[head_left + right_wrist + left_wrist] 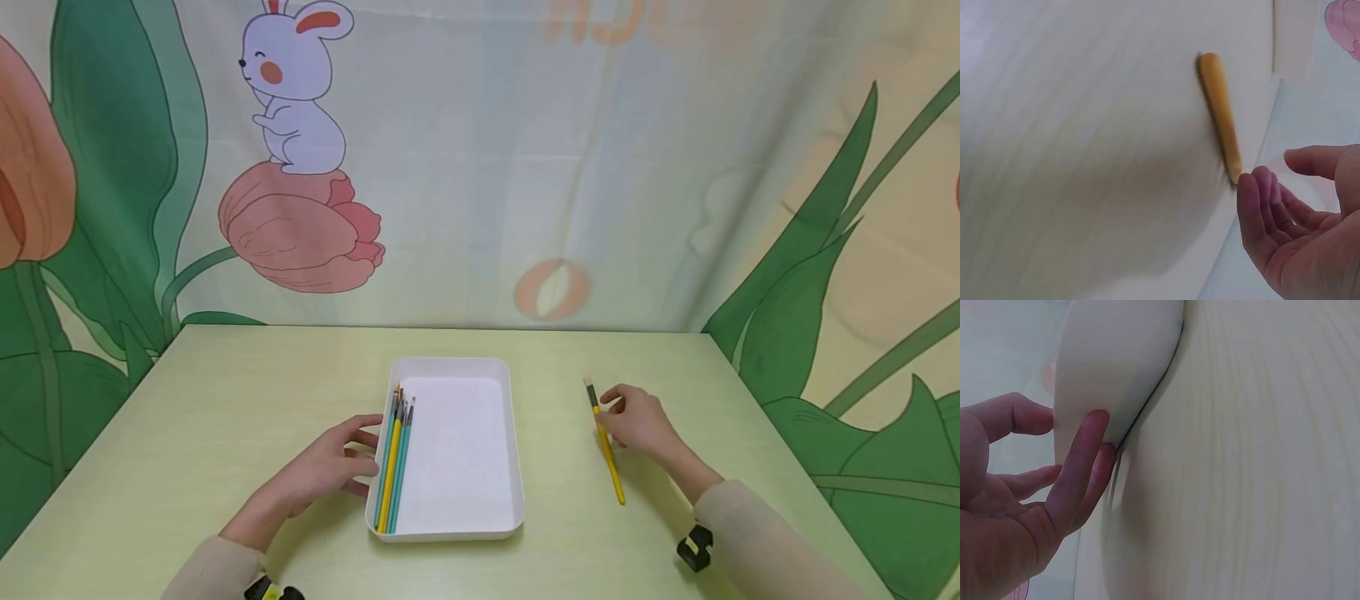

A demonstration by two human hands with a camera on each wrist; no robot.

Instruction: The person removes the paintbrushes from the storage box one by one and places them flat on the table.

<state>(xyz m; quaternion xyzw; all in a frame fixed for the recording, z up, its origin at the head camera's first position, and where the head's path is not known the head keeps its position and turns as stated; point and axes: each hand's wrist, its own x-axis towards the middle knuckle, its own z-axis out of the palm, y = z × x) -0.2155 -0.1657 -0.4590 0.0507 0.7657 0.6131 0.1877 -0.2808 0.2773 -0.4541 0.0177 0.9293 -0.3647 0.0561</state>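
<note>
A white rectangular tray lies on the table with several paintbrushes, teal and yellow handled, along its left side. Beside that side is my left hand, its fingertips at the tray's outer wall in the left wrist view. To the right of the tray, a yellow-handled paintbrush with a dark ferrule and pale bristles lies on the table. My right hand hovers over its upper part, thumb and fingers apart. In the right wrist view the brush's far part is hidden behind the fingers.
The pale wood-grain table ends at a printed cloth backdrop at the back and sides. Both forearms wear light sleeves, with a dark device strapped at the right wrist.
</note>
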